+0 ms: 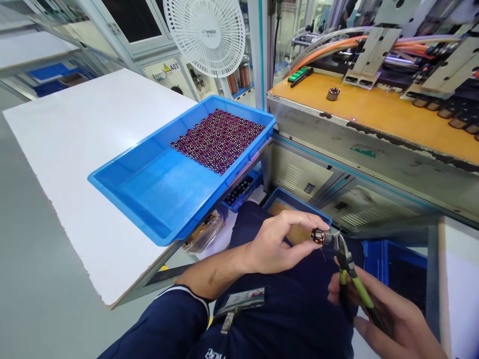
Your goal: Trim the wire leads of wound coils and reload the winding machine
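Between the thumb and forefinger of my left hand (279,242) is a small copper-wound motor stator (320,236), held above my lap. My right hand (389,309) grips a pair of cutting pliers (354,276) with green and black handles. The pliers' jaws are up against the right end of the stator, where thin wire ends stick out. One fine wire hangs below the stator. Whether the jaws are closed on a wire, I cannot tell.
A blue tray (149,184) partly filled with rows of small parts (224,137) sits on the white table (75,124). Behind it stands a white fan (209,35). At the right, a machine's orange worktop (392,107) carries another stator (333,93). Blue bins (377,259) sit below.
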The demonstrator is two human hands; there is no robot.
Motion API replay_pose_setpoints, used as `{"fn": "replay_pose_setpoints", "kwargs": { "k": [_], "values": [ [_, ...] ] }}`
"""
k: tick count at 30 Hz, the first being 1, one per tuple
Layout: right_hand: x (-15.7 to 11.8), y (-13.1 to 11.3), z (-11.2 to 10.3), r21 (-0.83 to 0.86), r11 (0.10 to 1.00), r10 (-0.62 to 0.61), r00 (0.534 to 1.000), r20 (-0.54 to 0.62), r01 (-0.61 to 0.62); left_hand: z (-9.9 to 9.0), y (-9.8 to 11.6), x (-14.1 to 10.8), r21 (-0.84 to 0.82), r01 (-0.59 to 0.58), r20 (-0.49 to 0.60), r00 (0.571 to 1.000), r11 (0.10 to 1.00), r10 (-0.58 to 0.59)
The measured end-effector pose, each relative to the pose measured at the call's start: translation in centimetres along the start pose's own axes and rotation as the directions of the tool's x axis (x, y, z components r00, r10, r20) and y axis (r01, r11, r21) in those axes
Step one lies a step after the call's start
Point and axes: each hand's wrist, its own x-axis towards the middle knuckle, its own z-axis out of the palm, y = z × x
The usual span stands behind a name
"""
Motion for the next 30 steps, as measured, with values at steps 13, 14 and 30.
{"fn": "replay_pose_setpoints", "kwargs": {
  "k": [13, 14, 30],
  "values": [
    [0.1, -0.3, 0.6, -0.024, 0.999, -0.023, 0.998, -0.057, 0.022, -0.3, 0.4, -0.2, 0.022, 0.052, 0.017, 0.998, 0.998, -0.052],
    [0.0, -0.2, 0.6, -0.026, 0.999, -0.024, 0.997, -0.075, 0.022, -0.3, 0.3, -0.2, 0.029, 0.054, 0.014, 0.998, 0.998, -0.055],
    [3.4, 1.0, -1.8, -0.246, 0.963, -0.095, 0.993, 0.068, 0.109, -0.4, -0.8, -0.5, -0.281, 0.402, 0.029, 0.911, 0.872, -0.410]
  ]
}}
